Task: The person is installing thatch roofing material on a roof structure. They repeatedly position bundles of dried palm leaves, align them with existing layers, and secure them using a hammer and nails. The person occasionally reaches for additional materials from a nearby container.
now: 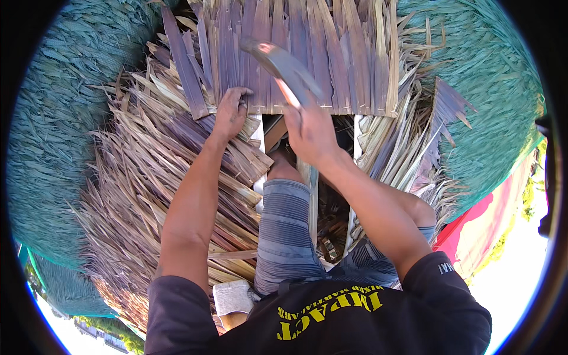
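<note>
A hammer (286,66), smeared by motion, is raised over the thatch in my right hand (312,133), with the fingers wrapped around its handle. Its head hangs above a panel of dried palm leaves (331,59), purplish brown, with a stitched lower edge. My left hand (232,112) rests at the lower left of that panel, its fingers bent and drawn together against the leaves. Whatever those fingers may pinch is too small to make out. Below the panel's edge, between my arms, an opening shows wooden battens and a white strip (258,139).
Layered loose thatch (148,171) slopes away on the left, with more thatch (402,136) on the right. Green netting (53,130) covers bulging sections on both sides. My knee (287,219) sits at the opening. A pale block-like object (232,297) lies beside my hip.
</note>
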{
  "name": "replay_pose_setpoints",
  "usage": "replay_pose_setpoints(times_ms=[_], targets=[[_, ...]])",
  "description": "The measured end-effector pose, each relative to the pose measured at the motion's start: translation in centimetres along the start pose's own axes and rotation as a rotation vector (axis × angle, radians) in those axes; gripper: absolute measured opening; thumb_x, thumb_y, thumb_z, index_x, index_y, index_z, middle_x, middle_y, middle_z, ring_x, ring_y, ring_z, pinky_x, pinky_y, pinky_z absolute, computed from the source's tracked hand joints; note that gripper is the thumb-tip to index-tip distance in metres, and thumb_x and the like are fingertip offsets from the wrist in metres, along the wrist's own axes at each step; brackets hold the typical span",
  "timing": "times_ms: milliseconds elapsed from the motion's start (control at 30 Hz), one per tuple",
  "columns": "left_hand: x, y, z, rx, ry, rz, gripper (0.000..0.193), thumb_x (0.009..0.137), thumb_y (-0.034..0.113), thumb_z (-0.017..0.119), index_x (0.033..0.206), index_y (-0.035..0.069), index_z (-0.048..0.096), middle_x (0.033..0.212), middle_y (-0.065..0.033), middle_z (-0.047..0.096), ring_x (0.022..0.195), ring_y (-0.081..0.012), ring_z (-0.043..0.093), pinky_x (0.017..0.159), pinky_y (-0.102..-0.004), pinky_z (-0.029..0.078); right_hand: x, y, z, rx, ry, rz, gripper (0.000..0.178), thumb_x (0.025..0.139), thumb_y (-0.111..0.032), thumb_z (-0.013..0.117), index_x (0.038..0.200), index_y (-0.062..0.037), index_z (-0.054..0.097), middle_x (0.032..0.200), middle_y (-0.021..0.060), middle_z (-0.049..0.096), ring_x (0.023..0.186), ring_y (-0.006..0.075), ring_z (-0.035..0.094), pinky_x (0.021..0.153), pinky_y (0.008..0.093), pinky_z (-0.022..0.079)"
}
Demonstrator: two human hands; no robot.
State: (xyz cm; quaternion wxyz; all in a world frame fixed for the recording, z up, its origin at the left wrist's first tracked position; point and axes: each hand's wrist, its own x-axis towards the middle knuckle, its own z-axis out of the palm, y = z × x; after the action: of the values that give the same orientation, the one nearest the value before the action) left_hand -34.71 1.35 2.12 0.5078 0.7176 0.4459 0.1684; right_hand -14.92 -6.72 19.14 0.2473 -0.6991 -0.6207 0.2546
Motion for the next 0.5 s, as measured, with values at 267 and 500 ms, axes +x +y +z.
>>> replay_pose_setpoints(times_ms=[267, 500], targets=[[0.1, 2.0, 0.0, 0.105, 0.091, 0.032, 0.045, 0.083, -0.007, 0.054, 0.126, 0.003, 0.059, 0.117, -0.0173, 0.059, 0.104, -0.0322, 0.061, 0.093, -0.0380, 0.049, 0.7, 3.5, 0.0, 0.226, -0.534, 0.684, 0.036, 0.103, -0.035, 0.056, 0.094, -0.0010, 0.061, 0.078, 0.0149, 0.067, 0.076, 0.0296, 0.072, 0.063, 0.0408, 0.056], [-2.7, 25.8, 6.1, -0.155, 0.547, 0.143, 0.015, 0.096, 0.005, 0.060, 0.109, -0.002, 0.064, 0.101, -0.0109, 0.065, 0.087, -0.0192, 0.063, 0.080, -0.0328, 0.051, -4.6, 3.6, -16.9, 1.635, -0.173, 0.846, 0.038, 0.105, -0.036, 0.048, 0.095, -0.0024, 0.061, 0.102, 0.0191, 0.073, 0.096, 0.0308, 0.074, 0.087, 0.0405, 0.061]])
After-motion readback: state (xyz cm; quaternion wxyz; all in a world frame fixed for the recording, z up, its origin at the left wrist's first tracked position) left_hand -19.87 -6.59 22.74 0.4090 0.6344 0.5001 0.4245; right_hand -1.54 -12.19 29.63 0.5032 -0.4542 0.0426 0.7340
